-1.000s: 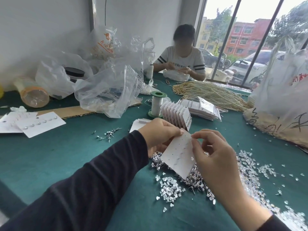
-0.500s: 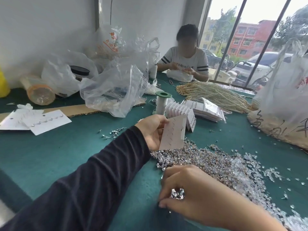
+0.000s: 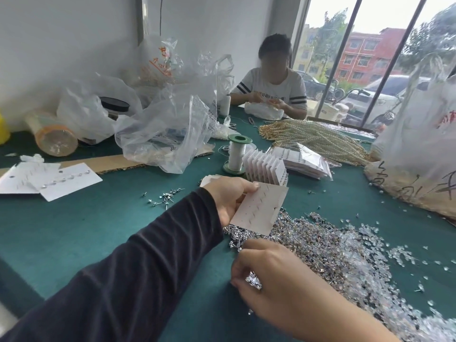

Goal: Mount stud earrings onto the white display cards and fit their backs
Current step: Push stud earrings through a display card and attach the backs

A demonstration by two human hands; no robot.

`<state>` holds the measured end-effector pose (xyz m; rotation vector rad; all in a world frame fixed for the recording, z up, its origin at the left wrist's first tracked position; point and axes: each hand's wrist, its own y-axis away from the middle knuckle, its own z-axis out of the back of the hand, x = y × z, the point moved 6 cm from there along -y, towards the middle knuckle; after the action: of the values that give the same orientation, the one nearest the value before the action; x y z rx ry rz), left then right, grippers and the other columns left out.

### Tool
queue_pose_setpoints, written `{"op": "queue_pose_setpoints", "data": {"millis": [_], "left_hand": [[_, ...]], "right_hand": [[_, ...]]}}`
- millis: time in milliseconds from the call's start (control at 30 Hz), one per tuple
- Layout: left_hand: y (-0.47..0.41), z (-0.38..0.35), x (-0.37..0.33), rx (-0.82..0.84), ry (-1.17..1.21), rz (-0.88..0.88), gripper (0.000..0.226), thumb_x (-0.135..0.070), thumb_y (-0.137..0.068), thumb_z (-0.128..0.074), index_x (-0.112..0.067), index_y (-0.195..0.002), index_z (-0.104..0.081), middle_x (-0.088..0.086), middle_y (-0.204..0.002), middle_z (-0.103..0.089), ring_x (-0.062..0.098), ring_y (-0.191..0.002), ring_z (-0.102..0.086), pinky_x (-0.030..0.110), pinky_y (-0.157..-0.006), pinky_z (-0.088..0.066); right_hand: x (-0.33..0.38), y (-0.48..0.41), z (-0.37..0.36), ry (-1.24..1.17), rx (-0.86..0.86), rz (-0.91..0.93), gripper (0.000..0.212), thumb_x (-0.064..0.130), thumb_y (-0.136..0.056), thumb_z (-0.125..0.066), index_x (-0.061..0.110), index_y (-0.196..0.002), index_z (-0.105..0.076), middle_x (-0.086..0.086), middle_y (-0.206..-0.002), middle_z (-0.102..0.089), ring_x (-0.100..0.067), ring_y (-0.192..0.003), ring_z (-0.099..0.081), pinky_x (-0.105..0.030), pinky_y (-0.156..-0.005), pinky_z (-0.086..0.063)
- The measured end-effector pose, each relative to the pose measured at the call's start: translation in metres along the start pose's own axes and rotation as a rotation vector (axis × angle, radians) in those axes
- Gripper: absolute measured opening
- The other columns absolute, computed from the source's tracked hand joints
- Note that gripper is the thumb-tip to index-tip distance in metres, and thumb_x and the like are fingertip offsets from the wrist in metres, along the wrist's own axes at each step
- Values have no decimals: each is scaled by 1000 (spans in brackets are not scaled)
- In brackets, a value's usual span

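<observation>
My left hand (image 3: 228, 197) pinches a white display card (image 3: 259, 209) by its left edge and holds it tilted above the table; the card has rows of small slits, with one stud near its right edge. Below it my right hand (image 3: 276, 282) has its fingers curled round a small bunch of silver stud earrings (image 3: 253, 281). A wide heap of loose studs (image 3: 318, 245) lies on the green table, merging into clear plastic earring backs (image 3: 370, 272) to the right.
A fanned stack of filled cards (image 3: 265, 169) and a green-capped thread spool (image 3: 236, 155) stand behind my left hand. Finished cards (image 3: 65, 180) lie far left, a few studs (image 3: 164, 197) mid-table. Plastic bags (image 3: 170, 134), pearl strands (image 3: 318, 138) and a seated person (image 3: 274, 85) are beyond.
My right hand left the card, dropped to the stud heap and now holds a bunch of studs. My left hand lifted the card slightly and tilted it flatter.
</observation>
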<state>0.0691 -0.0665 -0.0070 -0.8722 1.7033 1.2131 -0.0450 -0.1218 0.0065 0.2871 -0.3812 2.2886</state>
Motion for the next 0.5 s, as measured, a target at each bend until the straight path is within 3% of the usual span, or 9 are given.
{"op": "queue_pose_setpoints", "data": {"millis": [133,200,267,333,433,500], "left_hand": [[1,-1,0,-11,-34,-44,17,-11,-92,-50,-8,-76,-55,1,-47,-62,14,-49,-59,26,-47,-50],[0,0,-2,-38,-62,-75,9,-7,-92,-50,-3,-88,-57,4,-54,-64,13,-45,-61,26,-44,-52],[0,2,-4,-81,-95,-111,10,-4,-90,-51,0,-98,-56,10,-69,-62,17,-54,-61,28,-51,-53],[0,2,-5,-101,-107,-120,5,-4,-90,-51,-2,-92,-55,11,-72,-59,16,-53,-59,27,-48,-52],[2,3,-5,-105,-114,-107,4,-5,-91,-51,-5,-89,-54,9,-72,-60,16,-53,-58,21,-41,-50],[3,6,-6,-128,-150,-113,7,-5,-91,-50,-3,-94,-56,10,-74,-60,17,-57,-57,21,-41,-50]], "right_hand": [[-2,1,-1,-35,-41,-36,6,16,-79,-54,20,-79,-59,7,-81,-55,-8,-78,-50,-17,-73,-38],[-5,3,5,-120,-103,-73,12,14,-76,-58,25,-72,-55,15,-64,-50,-2,-64,-47,-9,-62,-34],[-12,4,13,-281,-189,-148,17,10,-73,-61,24,-67,-56,13,-51,-51,-1,-50,-47,-8,-53,-32],[-20,4,17,-439,-227,-204,15,5,-73,-63,19,-67,-60,1,-57,-61,-1,-49,-49,-14,-52,-38],[-25,6,21,-572,-254,-240,19,-3,-72,-62,16,-70,-63,-10,-69,-67,-22,-58,-57,-34,-57,-46],[-27,6,21,-631,-244,-259,24,-7,-74,-60,16,-75,-67,-6,-70,-70,-18,-57,-59,-31,-57,-48]]}}
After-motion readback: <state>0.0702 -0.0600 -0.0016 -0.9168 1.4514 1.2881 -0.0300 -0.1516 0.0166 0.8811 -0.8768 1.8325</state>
